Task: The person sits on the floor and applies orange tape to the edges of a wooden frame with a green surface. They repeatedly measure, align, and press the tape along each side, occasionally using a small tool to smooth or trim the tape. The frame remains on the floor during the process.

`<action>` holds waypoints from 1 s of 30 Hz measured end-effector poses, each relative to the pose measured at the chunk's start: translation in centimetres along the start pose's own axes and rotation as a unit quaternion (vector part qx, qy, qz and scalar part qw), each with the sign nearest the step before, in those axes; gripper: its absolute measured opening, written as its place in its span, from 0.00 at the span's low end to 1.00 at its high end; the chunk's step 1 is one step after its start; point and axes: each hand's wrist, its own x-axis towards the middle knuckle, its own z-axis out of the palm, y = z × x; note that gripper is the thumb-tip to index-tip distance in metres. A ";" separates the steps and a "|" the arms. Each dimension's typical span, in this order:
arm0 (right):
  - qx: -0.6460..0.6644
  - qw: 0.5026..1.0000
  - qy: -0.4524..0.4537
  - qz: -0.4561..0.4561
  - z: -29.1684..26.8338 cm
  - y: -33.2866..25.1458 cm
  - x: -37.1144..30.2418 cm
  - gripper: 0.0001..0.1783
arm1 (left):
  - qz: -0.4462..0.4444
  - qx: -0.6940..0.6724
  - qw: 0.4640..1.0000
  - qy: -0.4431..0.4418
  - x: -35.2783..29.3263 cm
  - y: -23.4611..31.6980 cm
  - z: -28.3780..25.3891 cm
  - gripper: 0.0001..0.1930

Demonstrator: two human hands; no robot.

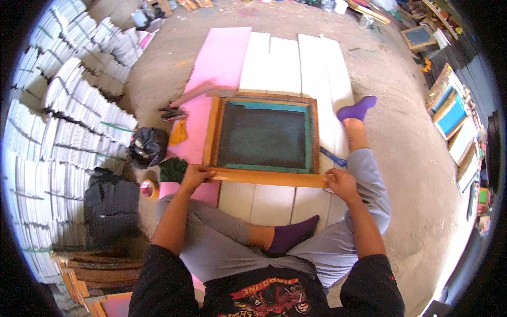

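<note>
"Where white stacks [68, 121] line the far left of the floor [412, 185], what sits nearest the person?"

"A black bundle [112, 214], then a black bag [148, 148] and a tape roll [149, 188], the roll just beside the left knee [168, 206], apparently for easy reach. Next come hand tools [172, 113], a dark green scrap [173, 169] and a yellow scrap [178, 132], all seemingly kept off the screen [264, 134]."

"And the left hand [196, 177]?"

"It pinches one end of a tan strip [269, 178] at the screen's near left corner, fingers closed together. The strip runs along the screen's near edge, drawn straight, likely so that it does not sag or fold. Whether it sticks to the wood cannot be told."

"Where does the screen lie?"

"Before the bent legs, flat across a pink board [222, 55] and white boards [282, 61], which probably lend it a level bed above the floor."

"On the right?"

"The right hand [342, 185] pinches the strip's other end near the opposite corner, a match that would keep the pull even. A blue tool [334, 157] rests just beside the screen, seemingly for quick pickup. Farther right, a purple-socked foot [356, 111] is set wide, perhaps to leave room."
</note>
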 end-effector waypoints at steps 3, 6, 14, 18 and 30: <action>-0.085 0.996 0.008 0.028 -0.3 -2.2 0.4 0.16 | -0.012 0.004 1.000 -0.004 0.1 0.0 0.2 0.09; -0.091 0.995 0.033 0.008 0.7 -1.2 0.7 0.14 | 0.020 0.005 1.000 0.003 0.8 -0.5 0.3 0.10; -0.193 0.980 0.035 -0.038 -0.1 -3.6 1.4 0.13 | 0.093 0.184 0.973 0.103 0.9 1.0 0.7 0.11; -0.109 0.993 -0.044 0.023 -0.9 -3.0 2.0 0.21 | 0.111 0.194 0.968 0.117 0.5 1.1 0.6 0.10; 0.110 0.985 -0.065 0.112 -1.5 -1.6 0.0 0.16 | 0.026 0.098 0.994 0.041 0.4 0.3 -0.2 0.10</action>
